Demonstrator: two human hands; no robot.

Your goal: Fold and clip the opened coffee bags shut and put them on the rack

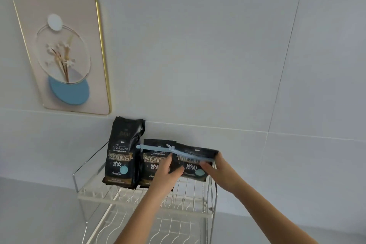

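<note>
Placing step: the left hand (168,168) and right hand (214,166) each have their grip clamped on a clipped coffee bag (195,161), its blue clip (174,150) seemingly shut, held tilted just above the wire rack (142,200) beside two standing bags. Next: level it, set down, release.

The black foil coffee bag (195,164) I gripped with my left hand (166,172) and right hand (217,170) had a glossy, creased skin. The pale blue plastic sealing clip (158,149) across its top looked smooth and matt. The white wire rack (198,190) under it had thin, shiny metal rods. The tall black foil coffee bag (123,150) showed bright sheen. The grey wall tiles (217,45) appeared smooth, satin; the gold-edged wall picture (61,53) had a polished metallic rim.
</note>
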